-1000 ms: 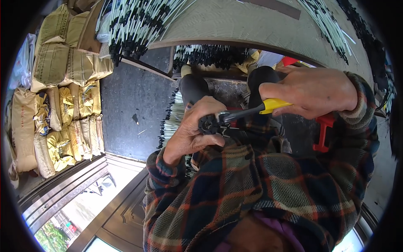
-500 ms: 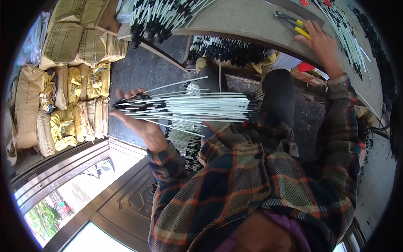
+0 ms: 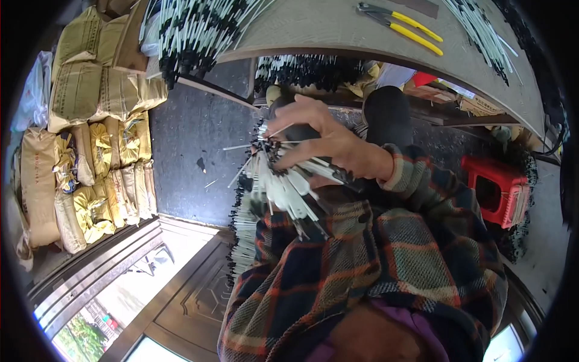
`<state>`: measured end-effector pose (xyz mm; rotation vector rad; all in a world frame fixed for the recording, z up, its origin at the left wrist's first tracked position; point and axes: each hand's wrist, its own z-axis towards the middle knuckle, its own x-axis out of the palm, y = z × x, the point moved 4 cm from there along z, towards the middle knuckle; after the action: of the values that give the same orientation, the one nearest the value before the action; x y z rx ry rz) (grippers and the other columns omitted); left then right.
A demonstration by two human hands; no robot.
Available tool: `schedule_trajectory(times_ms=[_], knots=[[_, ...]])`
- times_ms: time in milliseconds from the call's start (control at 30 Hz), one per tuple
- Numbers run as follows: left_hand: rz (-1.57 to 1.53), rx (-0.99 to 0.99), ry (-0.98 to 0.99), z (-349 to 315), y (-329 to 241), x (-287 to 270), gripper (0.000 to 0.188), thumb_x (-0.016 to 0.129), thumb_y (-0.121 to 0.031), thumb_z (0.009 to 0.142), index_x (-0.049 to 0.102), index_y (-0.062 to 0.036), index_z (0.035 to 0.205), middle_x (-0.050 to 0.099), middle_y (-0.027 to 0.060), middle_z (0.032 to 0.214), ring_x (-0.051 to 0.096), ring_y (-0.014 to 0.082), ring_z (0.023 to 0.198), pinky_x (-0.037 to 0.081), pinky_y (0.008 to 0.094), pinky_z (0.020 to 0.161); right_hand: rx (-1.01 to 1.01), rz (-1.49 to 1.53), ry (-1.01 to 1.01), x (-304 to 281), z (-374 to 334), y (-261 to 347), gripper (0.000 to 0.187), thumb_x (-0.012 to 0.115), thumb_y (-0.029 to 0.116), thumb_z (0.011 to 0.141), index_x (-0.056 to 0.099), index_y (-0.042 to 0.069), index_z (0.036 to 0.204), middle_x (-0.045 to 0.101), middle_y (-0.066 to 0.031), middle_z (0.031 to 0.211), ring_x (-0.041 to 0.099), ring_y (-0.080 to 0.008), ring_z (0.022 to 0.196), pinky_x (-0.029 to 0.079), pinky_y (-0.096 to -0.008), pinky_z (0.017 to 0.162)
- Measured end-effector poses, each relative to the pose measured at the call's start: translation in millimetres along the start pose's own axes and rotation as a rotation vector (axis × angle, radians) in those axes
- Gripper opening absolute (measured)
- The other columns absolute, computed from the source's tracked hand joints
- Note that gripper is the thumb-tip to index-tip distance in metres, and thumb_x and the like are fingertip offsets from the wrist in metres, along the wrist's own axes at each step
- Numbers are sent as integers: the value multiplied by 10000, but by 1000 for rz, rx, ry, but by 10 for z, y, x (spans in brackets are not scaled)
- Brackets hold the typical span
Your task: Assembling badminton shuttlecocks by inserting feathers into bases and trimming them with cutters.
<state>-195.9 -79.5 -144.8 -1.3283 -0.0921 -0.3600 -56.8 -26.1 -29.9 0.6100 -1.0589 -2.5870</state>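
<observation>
In front of my chest is a loose bundle of thin white plastic strips with black ends (image 3: 289,192), fanned and partly blurred. My right hand (image 3: 338,142) reaches in from the right, its fingers and thumb curved around the bundle's black ends at the upper left. My left sleeve comes up beneath the bundle; the strips and my right hand mostly hide my left hand, so its grip does not show. Pliers with yellow handles (image 3: 416,38) lie untouched on the tabletop (image 3: 313,27).
More white strips with black ends (image 3: 199,30) are heaped at the table's left, others (image 3: 479,33) at its right. A stack of strips (image 3: 244,232) stands beside my left arm. A red plastic stool (image 3: 491,187) is at the right. Brown and yellow sacks (image 3: 78,90) are piled at the left.
My right hand has let go of the pliers and moved from the table to the bundle. The bundle has swung from lying crosswise to a fanned, tilted position close to my chest.
</observation>
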Motion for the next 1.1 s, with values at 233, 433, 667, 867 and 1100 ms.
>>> schedule_trajectory(times_ms=[233,433,667,867,1100], knots=[[-502,-679,-399,88,-229,126,459,471,-310,897,390,-31,1252,476,79,1129,494,139,967,420,247,828,-49,-48,106,-104,41,230,243,664,241,716,655,96,911,614,-9,853,537,-204,838,397,-338,782],[-253,-546,-274,-49,85,-121,465,442,-321,904,428,41,1196,535,129,1139,547,137,884,459,257,766,242,136,23,-78,-197,58,205,691,28,668,640,20,867,627,-41,825,569,-167,697,440,-278,656],[-377,-236,-207,120,-371,146,175,578,-63,808,552,21,960,623,96,867,601,134,715,494,248,660,688,481,26,-105,-356,-183,118,665,51,691,621,-49,738,617,-123,768,574,-186,691,438,-276,630],[-263,-174,155,184,-403,129,226,665,-46,758,555,14,946,601,62,890,578,118,792,459,241,722,747,541,62,-69,-356,-128,113,634,68,706,595,-38,710,591,-116,729,532,-181,684,412,-283,614],[-156,-198,282,242,-446,160,118,606,-83,823,574,13,884,582,24,771,539,73,692,437,224,620,707,574,145,-49,-400,-171,216,596,183,790,576,-12,700,562,-115,782,520,-166,685,410,-282,634]])
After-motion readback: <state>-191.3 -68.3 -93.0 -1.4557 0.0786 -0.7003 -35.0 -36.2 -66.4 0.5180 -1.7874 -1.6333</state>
